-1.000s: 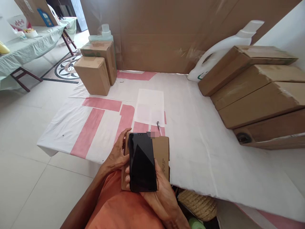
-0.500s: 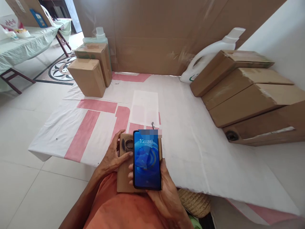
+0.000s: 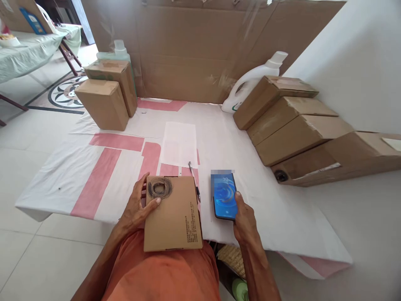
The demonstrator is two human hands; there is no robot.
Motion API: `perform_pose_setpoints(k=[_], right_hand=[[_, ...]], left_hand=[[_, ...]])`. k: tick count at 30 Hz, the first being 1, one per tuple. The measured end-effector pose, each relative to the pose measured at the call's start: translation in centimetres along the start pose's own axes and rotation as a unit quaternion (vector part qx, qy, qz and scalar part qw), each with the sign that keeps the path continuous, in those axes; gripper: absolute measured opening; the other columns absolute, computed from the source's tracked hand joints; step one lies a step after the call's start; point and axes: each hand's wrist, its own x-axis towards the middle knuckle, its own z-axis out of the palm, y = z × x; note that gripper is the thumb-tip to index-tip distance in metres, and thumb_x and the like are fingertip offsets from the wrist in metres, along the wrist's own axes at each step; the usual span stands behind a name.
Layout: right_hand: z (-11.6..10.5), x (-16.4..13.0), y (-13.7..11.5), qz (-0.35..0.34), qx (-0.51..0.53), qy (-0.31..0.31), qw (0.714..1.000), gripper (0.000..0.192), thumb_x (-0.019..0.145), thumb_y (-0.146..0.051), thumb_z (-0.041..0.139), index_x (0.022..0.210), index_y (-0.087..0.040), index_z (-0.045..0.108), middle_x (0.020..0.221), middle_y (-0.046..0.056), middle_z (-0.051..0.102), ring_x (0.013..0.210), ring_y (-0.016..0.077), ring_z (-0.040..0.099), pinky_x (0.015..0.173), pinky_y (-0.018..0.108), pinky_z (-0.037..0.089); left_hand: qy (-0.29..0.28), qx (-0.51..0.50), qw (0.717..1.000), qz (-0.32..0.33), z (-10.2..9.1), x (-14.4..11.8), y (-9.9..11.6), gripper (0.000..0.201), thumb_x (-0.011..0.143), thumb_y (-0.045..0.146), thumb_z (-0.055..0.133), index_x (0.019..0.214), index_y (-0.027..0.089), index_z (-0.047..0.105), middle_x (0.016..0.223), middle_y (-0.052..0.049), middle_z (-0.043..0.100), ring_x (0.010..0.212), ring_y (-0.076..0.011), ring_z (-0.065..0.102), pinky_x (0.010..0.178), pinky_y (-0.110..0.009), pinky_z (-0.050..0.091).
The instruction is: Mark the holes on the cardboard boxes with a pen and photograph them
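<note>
My left hand grips a brown cardboard box by its left side, thumb on top beside a dark-ringed hole. The box rests against my orange clothing at the table's front edge, with small print on its lower right. To the right, my right hand holds a smartphone by its right edge, over the white cloth. Its lit screen is blue and part of it is blurred out. A pen lies partly beside the box, below a sheet of white paper.
Two cardboard boxes stand at the back left before a pale green bottle. Several cardboard boxes line the right side, near a white jug. A large cardboard panel closes off the back. A woven basket sits below the table edge.
My right hand has carried the phone off to the right, from over the box to above the cloth. The box top is now uncovered. My left hand keeps its hold, and the view has shifted.
</note>
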Motion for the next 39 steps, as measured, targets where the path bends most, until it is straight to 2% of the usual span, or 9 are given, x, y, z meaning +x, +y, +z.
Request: perform_pose_setpoints(k=[5,11,21,24,27,30,34,37,39], right_hand=[[-0.2,1.2,0.9,-0.023,-0.089,0.06,0.994,0.056,0.08,-0.077,0.052,0.065,-0.024,0.056,0.056,-0.001,0.052,0.06,0.0191,0.046,0.056,0.034,0.039],[-0.9,0.9,0.5,-0.096,-0.205,0.083,0.97,0.053,0.073,-0.065,0.055,0.09,-0.018,0.075,0.084,0.013,0.072,0.083,0.0323,0.061,0.079,0.043,0.047],[-1.8,-0.9,0.6,-0.186,-0.279,0.069,0.94,0.061,0.083,-0.059,0.054,0.113,-0.011,0.077,0.111,0.022,0.065,0.096,0.0381,0.066,0.091,0.058,0.053],[-1.8,-4.0,1.1,-0.196,-0.22,-0.107,0.95,0.058,0.088,-0.054,0.066,0.135,-0.022,0.069,0.133,0.018,0.065,0.103,0.0352,0.069,0.09,0.054,0.058],[-0.6,-7.4,3.1,-0.164,-0.152,-0.311,0.924,0.085,0.079,-0.047,0.083,0.156,-0.033,0.051,0.156,0.013,0.055,0.132,0.0379,0.062,0.11,0.059,0.051],[1.3,-9.5,4.4,-0.21,-0.101,-0.286,0.929,0.079,0.082,-0.042,0.082,0.154,-0.03,0.053,0.156,0.012,0.057,0.144,0.0381,0.052,0.122,0.062,0.04],[2.7,-9.9,1.2,-0.24,-0.067,-0.226,0.942,0.051,0.087,-0.045,0.079,0.134,-0.029,0.068,0.126,0.01,0.073,0.109,0.0319,0.07,0.088,0.043,0.061],[3.9,-9.0,-3.9,-0.285,-0.095,-0.225,0.927,0.035,0.088,-0.055,0.076,0.109,-0.027,0.074,0.098,0.008,0.075,0.085,0.0285,0.067,0.073,0.039,0.057],[5.6,-8.1,-6.9,-0.304,-0.101,-0.222,0.921,0.038,0.093,-0.062,0.065,0.102,-0.026,0.074,0.091,0.007,0.072,0.079,0.0263,0.064,0.069,0.037,0.053]], left_hand=[[0.011,-0.006,1.0,-0.016,0.1,0.0,-0.5,0.092,0.089,0.057,0.072,0.164,0.027,0.028,0.16,-0.017,0.044,0.141,-0.0341,0.054,0.116,-0.052,0.047],[0.039,0.028,0.999,-0.007,0.1,0.1,-1.5,0.09,0.09,0.056,0.071,0.164,0.025,0.031,0.157,-0.017,0.046,0.148,-0.0343,0.047,0.121,-0.052,0.042],[0.061,0.028,0.998,0.009,-0.6,-1.4,-1.9,0.079,0.099,0.065,0.056,0.164,0.029,0.032,0.158,-0.017,0.043,0.146,-0.0349,0.048,0.12,-0.057,0.041],[0.089,0.012,0.996,0.004,-0.8,-3.3,-2.9,0.078,0.102,0.067,0.045,0.167,0.03,0.025,0.165,-0.017,0.036,0.147,-0.035,0.047,0.121,-0.059,0.041],[0.049,0.006,0.998,0.032,-0.3,-5.5,-3.9,0.077,0.104,0.065,0.042,0.169,0.031,0.02,0.17,-0.015,0.031,0.153,-0.0352,0.04,0.125,-0.058,0.035],[-0.021,0.025,0.998,0.051,0.3,-7.3,-3.6,0.076,0.106,0.062,0.04,0.171,0.031,0.015,0.176,-0.011,0.022,0.163,-0.0329,0.02,0.134,-0.055,0.017],[-0.007,-0.022,0.998,0.067,-1.1,-8.2,-0.3,0.076,0.104,0.07,0.03,0.171,0.035,0.016,0.176,-0.007,0.021,0.163,-0.0326,0.019,0.133,-0.053,0.02],[0.024,0.005,0.993,0.113,-3.2,-7.3,2.5,0.082,0.098,0.08,0.032,0.166,0.035,0.033,0.168,-0.01,0.036,0.15,-0.0364,0.039,0.121,-0.052,0.04],[0.07,0.044,0.99,0.114,-4.2,-5.8,3.3,0.076,0.098,0.077,0.04,0.162,0.036,0.041,0.156,-0.012,0.046,0.133,-0.0343,0.052,0.109,-0.05,0.049]])
